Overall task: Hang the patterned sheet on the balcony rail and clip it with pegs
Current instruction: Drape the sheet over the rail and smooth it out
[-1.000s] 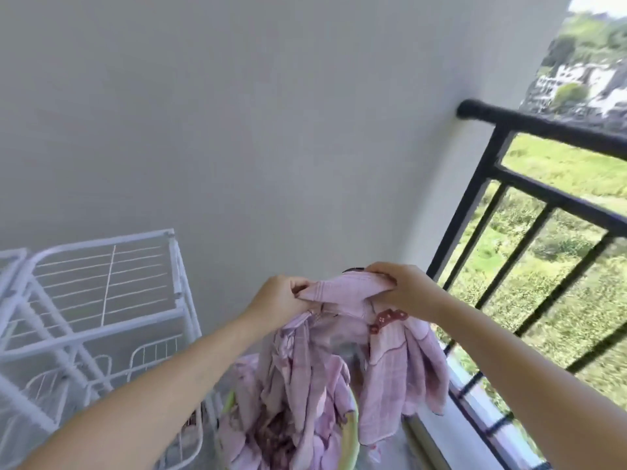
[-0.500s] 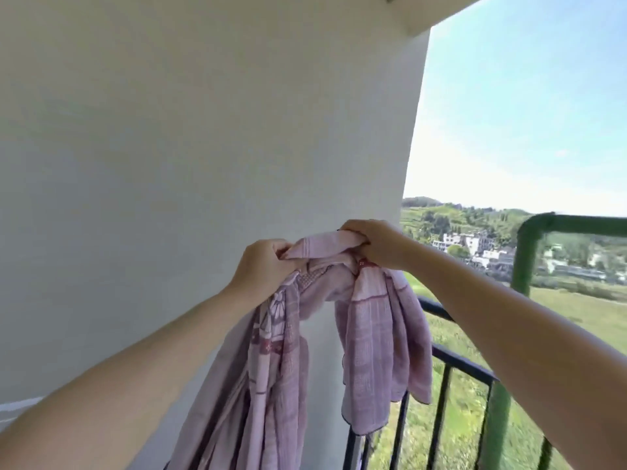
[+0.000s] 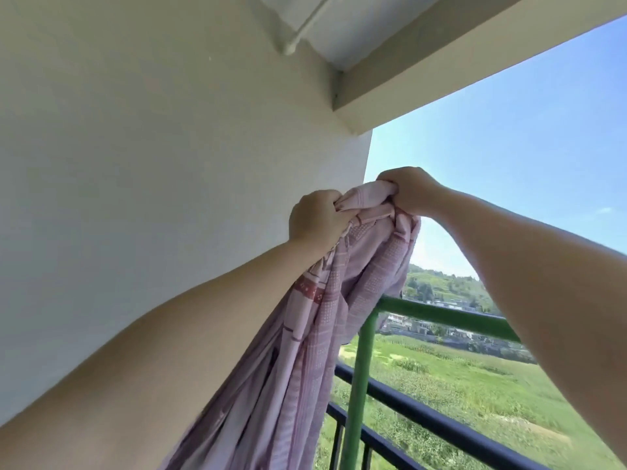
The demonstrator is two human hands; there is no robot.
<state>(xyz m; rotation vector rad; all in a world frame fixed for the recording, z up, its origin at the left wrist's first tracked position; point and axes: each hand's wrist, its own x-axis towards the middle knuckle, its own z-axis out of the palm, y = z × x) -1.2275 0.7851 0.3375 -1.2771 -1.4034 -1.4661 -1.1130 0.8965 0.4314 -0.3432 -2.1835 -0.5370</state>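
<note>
The patterned sheet (image 3: 325, 313) is pink with checks and dark red bands. It hangs bunched in long folds from both hands, raised high in front of the white wall. My left hand (image 3: 317, 218) grips the bunched top edge on the left. My right hand (image 3: 409, 188) grips the same edge just to the right, the two fists almost touching. The dark balcony rail (image 3: 437, 425) runs below and to the right of the sheet. A green rail (image 3: 441, 315) on a green post (image 3: 359, 385) stands above it. No pegs are visible.
A white wall (image 3: 152, 164) fills the left side. A ceiling beam (image 3: 441, 59) and a white pipe (image 3: 308, 25) are overhead. Beyond the rails lie green fields, houses and open sky.
Both hands have lifted the sheet from the basket up to well above rail height. The view has tilted upward, so the basket and white drying rack are out of sight.
</note>
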